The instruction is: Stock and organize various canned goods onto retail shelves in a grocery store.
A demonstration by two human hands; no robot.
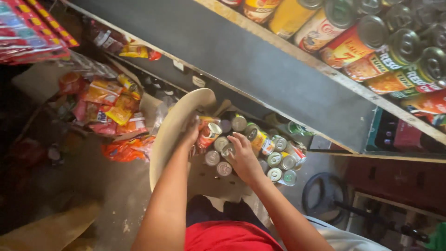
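Head view: we reach down into a cardboard box (172,135) of cans (278,160). Our left hand (190,135) grasps a red-labelled can (207,134) at the box's 10 o'clock edge. Our right hand (241,155) curls its fingers over a silver-topped can (227,151) near the middle; whether it grips, we cannot tell. Shelved cans (371,46) sit at 1 o'clock.

A small shop: shelves (297,88) stacked with tinned goods (371,46) and snack packets (109,104).
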